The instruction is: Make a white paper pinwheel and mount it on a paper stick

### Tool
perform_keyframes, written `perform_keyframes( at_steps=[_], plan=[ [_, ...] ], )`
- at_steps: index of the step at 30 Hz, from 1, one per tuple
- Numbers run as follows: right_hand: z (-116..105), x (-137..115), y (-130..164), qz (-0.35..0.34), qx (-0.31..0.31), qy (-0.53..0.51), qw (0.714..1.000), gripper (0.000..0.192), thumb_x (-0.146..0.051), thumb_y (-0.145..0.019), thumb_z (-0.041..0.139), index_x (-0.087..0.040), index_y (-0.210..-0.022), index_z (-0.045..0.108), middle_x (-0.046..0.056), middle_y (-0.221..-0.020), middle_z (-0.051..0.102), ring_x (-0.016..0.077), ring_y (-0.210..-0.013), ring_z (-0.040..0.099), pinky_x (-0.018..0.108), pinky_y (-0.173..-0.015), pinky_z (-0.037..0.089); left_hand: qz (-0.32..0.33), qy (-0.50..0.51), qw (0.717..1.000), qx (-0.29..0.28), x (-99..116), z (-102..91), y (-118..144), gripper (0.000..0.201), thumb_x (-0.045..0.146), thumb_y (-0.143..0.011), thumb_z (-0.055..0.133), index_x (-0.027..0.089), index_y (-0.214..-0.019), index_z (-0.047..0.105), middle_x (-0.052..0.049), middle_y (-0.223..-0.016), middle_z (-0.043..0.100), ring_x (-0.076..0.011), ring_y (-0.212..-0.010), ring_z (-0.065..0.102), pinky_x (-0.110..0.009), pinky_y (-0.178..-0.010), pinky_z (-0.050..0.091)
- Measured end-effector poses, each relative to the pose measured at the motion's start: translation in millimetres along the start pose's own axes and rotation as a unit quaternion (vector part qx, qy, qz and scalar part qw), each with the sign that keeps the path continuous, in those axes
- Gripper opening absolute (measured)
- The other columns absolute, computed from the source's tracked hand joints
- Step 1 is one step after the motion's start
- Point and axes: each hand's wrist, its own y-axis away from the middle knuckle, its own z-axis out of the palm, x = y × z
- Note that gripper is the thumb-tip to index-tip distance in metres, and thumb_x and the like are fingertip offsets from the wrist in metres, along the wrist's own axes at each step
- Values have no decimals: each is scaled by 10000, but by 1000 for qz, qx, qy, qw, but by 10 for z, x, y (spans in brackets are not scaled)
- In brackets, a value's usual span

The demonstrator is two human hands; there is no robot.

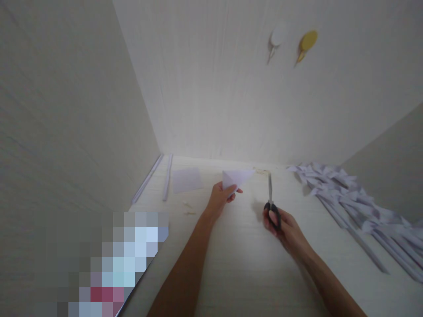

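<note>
Two bare forearms are reaching up from the bottom edge of the head view, and a blurred-out patch is covering the lower left corner beside them. Left of centre, the left hand [220,199] is pinching a folded white paper triangle [236,178] by its lower corner, the grip narrow and closed on the sheet, which is lifting just off the pale bench [238,264] in the middle of the frame. Right of centre, the right hand [287,226] is threading its fingers through the black handles of the scissors [271,200], a closed grip, with the blades pointing up the frame and appearing shut, near the triangle but not touching it. Further left, a flat paper square [187,179] and two long paper strips [167,177] are lying near the wall corner. Along the right side, a large heap of finished paper pieces [350,198] with long stems is spreading toward the lower right. By that heap, much of the work is looking done already; the triangle in hand is showing no cut yet, and the flat square is waiting untouched. High on the back wall, a white hook [276,38] and a yellow hook [307,43] are hanging.
</note>
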Motion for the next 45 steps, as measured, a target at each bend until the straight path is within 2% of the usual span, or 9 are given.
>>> perform_keyframes(
  at_steps=[3,6,9,13,16,32,45],
  plan=[
    [-31,53,113,3,-72,83,994,306,-435,-693,547,-140,-613,526,-32,-455,442,51,-369,290,195,-352,160,-20,-26,999,-15,2,13,14,230,323,-616,573,93,-613,586,-28,-579,569,-26,-396,346,-193,-385,198],
    [-60,38,169,-8,-113,128,985,323,-436,-725,504,-142,-592,527,-36,-427,420,59,-380,293,200,-370,174,-38,-47,998,-22,4,20,24,236,324,-619,573,91,-581,592,-13,-534,536,-26,-403,335,-189,-396,197],
    [-68,-17,193,8,-138,154,978,334,-438,-725,498,-150,-559,526,-40,-411,412,65,-381,302,202,-380,189,-53,-57,996,-38,-10,15,19,241,333,-614,573,100,-557,588,-13,-530,540,-25,-393,310,-190,-395,186],
    [-62,-70,209,41,-147,173,973,336,-439,-704,518,-160,-518,508,-45,-392,399,69,-375,301,205,-383,192,-65,-69,993,-65,-26,5,15,233,334,-616,568,108,-564,592,-24,-562,564,-30,-393,306,-195,-392,171],
    [-63,-78,215,55,-142,181,972,336,-440,-692,527,-162,-505,490,-48,-393,391,70,-383,302,208,-396,201,-71,-87,990,-88,-11,7,30,254,339,-630,554,105,-541,595,-7,-517,522,-27,-393,294,-195,-398,160],
    [-64,-91,222,80,-131,181,971,355,-456,-683,521,-171,-482,457,-48,-379,386,66,-361,302,208,-377,200,-84,-83,988,-97,-22,8,40,258,339,-631,560,101,-537,590,-11,-528,527,-25,-399,302,-195,-396,175],
    [-99,-91,228,98,-153,199,963,398,-508,-699,478,-167,-509,404,-55,-402,356,52,-380,287,201,-382,211,-91,-76,987,-110,-7,13,41,240,323,-629,571,89,-575,579,-20,-553,562,-21,-392,315,-184,-384,185]
  ],
)
